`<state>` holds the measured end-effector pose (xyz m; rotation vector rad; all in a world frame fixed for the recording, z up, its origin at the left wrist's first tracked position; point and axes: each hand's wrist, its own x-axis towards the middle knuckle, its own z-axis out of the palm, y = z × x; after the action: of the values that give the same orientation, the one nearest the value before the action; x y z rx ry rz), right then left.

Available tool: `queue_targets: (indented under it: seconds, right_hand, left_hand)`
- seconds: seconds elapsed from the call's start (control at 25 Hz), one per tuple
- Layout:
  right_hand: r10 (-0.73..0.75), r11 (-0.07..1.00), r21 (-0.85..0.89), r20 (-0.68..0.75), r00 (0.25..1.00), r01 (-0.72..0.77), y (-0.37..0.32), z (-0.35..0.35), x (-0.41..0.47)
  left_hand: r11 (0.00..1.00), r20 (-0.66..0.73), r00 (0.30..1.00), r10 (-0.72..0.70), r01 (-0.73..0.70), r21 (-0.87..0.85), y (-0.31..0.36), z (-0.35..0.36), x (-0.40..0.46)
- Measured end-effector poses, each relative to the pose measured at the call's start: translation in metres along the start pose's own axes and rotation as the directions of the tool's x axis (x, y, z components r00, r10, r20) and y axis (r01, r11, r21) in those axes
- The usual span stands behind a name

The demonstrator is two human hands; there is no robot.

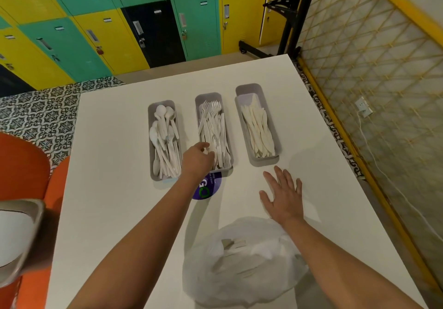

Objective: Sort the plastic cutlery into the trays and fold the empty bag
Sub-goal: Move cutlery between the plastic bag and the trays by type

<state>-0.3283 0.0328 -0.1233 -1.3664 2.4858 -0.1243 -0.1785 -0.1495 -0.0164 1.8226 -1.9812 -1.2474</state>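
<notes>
Three grey trays stand side by side on the white table [115,141]: the left tray [152,141] holds white spoons, the middle tray [198,107] white forks, the right tray [242,90] white knives. My left hand [197,159] reaches over the near left edge of the fork tray, fingers curled among the forks; whether it holds one is hidden. My right hand [284,193] lies flat with spread fingers on the table, just in front of the knife tray. A translucent white plastic bag [239,265] with cutlery still visible inside sits near the front edge, between my forearms.
A round purple sticker [208,189] lies on the table in front of the fork tray. Orange seats [21,165] stand at the left. A yellow-framed lattice partition [371,81] runs along the table's right side. Coloured lockers line the far wall.
</notes>
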Motion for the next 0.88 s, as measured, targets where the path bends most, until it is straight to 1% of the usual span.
queue_targets:
  seconds: [0.08,0.2,0.32,0.4,0.48,0.6,0.64,0.68,0.72,0.76,0.8,0.84,0.88]
  right_hand:
    - [-0.007,1.0,-0.007,0.004,1.0,0.007,0.0,-0.001,0.0]
    - [-0.016,1.0,-0.005,0.072,0.997,0.016,-0.002,-0.005,-0.001]
    - [-0.006,0.999,0.042,0.144,0.99,0.0,-0.003,-0.014,0.001]
    - [0.008,0.994,0.104,0.171,0.985,-0.026,-0.004,-0.023,-0.002]
    - [0.025,0.98,0.191,0.147,0.989,-0.053,-0.003,-0.027,-0.011]
    - [0.055,0.908,0.408,0.12,0.991,-0.1,-0.002,-0.025,-0.03]
    - [0.06,0.877,0.472,0.083,0.995,-0.092,-0.005,-0.025,-0.04]
    - [0.059,0.865,0.499,0.014,0.998,-0.058,-0.008,-0.027,-0.05]
    - [0.055,0.874,0.486,-0.085,0.995,-0.007,-0.012,-0.028,-0.062]
    - [0.03,0.894,0.443,-0.21,0.977,0.067,-0.018,-0.03,-0.075]
    - [-0.025,0.91,0.382,-0.33,0.944,0.158,-0.024,-0.03,-0.09]
    - [-0.104,0.913,0.322,-0.412,0.905,0.251,-0.031,-0.028,-0.105]
    - [-0.187,0.904,0.273,-0.439,0.879,0.328,-0.036,-0.023,-0.118]
  left_hand:
    - [1.0,-0.01,1.0,-0.001,0.001,-0.017,-0.002,-0.004,-0.01]
    - [0.995,0.002,1.0,-0.001,0.001,-0.101,-0.008,-0.008,-0.031]
    - [0.988,0.046,0.998,0.047,-0.04,-0.151,-0.014,-0.004,-0.06]
    - [0.973,0.131,0.988,0.085,-0.054,-0.224,-0.021,-0.002,-0.081]
    - [0.948,0.218,0.97,0.104,-0.031,-0.317,-0.03,-0.003,-0.101]
    - [0.919,0.264,0.955,0.136,-0.022,-0.393,-0.04,-0.003,-0.129]
    - [0.918,0.295,0.942,0.159,-0.031,-0.396,-0.044,-0.001,-0.139]
    - [0.923,0.34,0.922,0.183,-0.042,-0.382,-0.047,0.002,-0.148]
    - [0.936,0.394,0.897,0.201,-0.057,-0.347,-0.052,0.008,-0.157]
    - [0.954,0.441,0.872,0.213,-0.087,-0.288,-0.057,0.014,-0.165]
    - [0.968,0.472,0.854,0.218,-0.128,-0.217,-0.064,0.02,-0.171]
    - [0.973,0.487,0.843,0.228,-0.18,-0.145,-0.072,0.028,-0.176]
    - [0.969,0.497,0.834,0.238,-0.242,-0.059,-0.081,0.035,-0.179]
